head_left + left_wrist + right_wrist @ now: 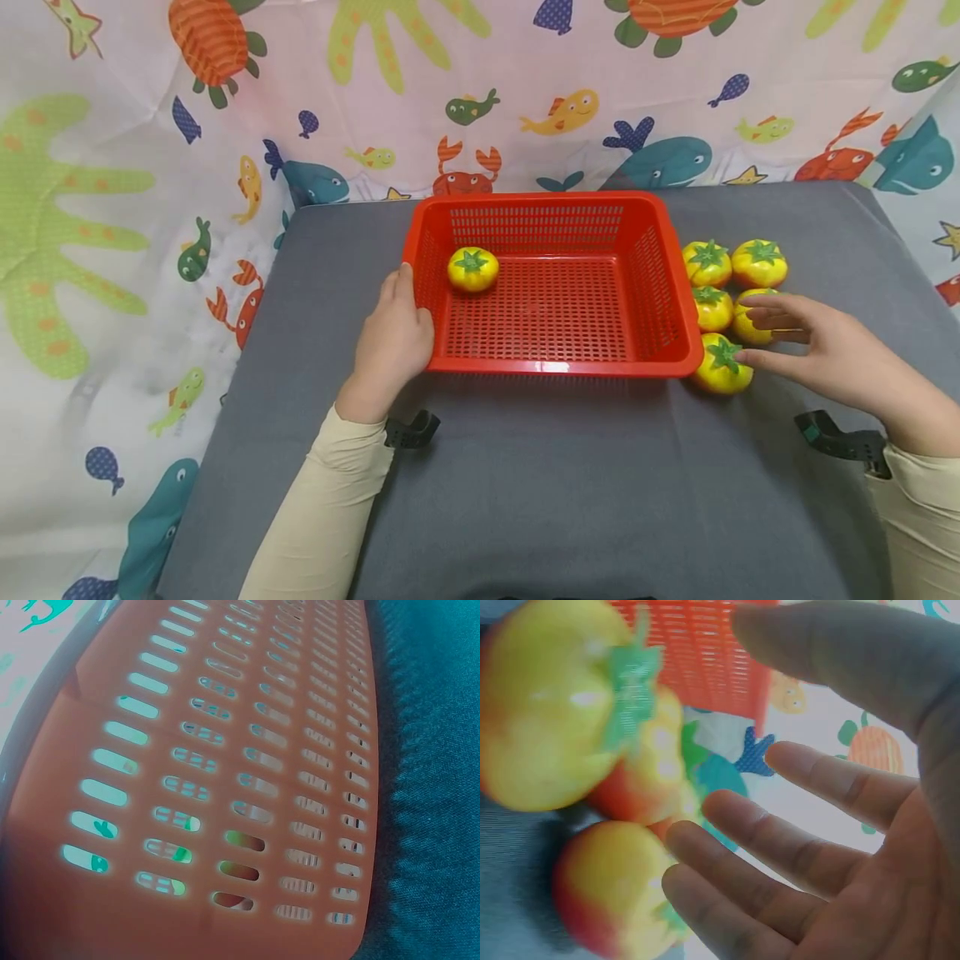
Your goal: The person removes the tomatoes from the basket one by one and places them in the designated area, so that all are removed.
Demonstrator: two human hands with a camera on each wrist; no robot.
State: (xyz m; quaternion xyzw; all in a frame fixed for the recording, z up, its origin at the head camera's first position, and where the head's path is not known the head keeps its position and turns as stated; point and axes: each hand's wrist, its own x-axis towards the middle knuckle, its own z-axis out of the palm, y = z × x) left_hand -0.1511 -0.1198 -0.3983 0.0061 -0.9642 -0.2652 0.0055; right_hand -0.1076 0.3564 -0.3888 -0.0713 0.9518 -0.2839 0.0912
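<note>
A red plastic basket (555, 367) with slotted walls stands on the grey cloth, one yellow tomato (473, 270) with a green star-shaped top lying inside at its left. My left hand (393, 342) grips the basket's left rim. In the left wrist view, the slotted basket wall (232, 772) fills most of the picture. Right of the basket, several more tomatoes (759, 265), yellow with red undersides, sit close together. Over the nearest of these, a front tomato (720, 367), my right hand (832, 350) hovers with thumb and fingers spread, palm facing the group (547, 705).
The grey cloth (540, 475) covers the table in front of the basket. Behind and on the left hangs a white curtain (420, 108) printed with sea animals, close to the basket's back rim. Both wrists carry small black camera mounts (412, 431).
</note>
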